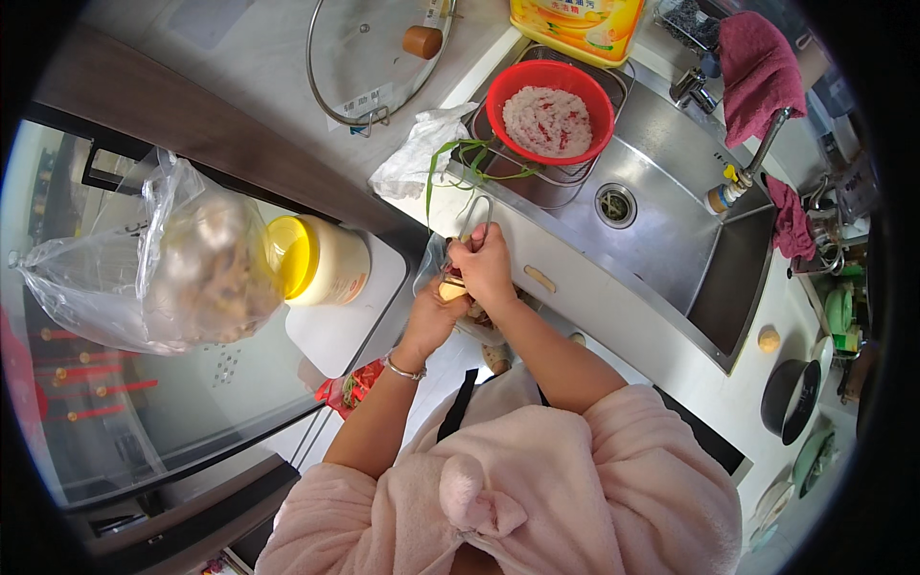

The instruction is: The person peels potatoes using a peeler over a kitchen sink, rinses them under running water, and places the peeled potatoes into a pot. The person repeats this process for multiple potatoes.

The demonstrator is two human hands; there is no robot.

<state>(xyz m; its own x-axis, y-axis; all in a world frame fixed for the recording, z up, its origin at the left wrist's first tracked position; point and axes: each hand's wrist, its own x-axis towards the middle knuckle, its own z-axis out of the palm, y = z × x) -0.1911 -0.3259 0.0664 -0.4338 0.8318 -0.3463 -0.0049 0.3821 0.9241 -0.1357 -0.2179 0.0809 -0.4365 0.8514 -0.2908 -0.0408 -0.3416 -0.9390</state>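
Note:
A yellow peeled piece of vegetable (pixel 451 290), perhaps potato, is gripped in my left hand (pixel 430 318). My right hand (pixel 487 267) is closed around a metal peeler (pixel 490 210), whose looped wire handle sticks out past the fingers. Its head meets the vegetable, partly covered by my fingers. Below both hands a bag-lined bin (pixel 480 332) with scraps in it is partly visible. The hands are in front of the counter edge, near the sink's left end.
A red bowl (pixel 496 108) of white, grainy food rests on a rack over the steel sink (pixel 654 194). Green leaves (pixel 460 154) and a white cloth (pixel 424 147) lie beside it. Leftward are a yellow-lidded tub (pixel 334 262), a clear bag (pixel 208 251) and a glass lid (pixel 374 57).

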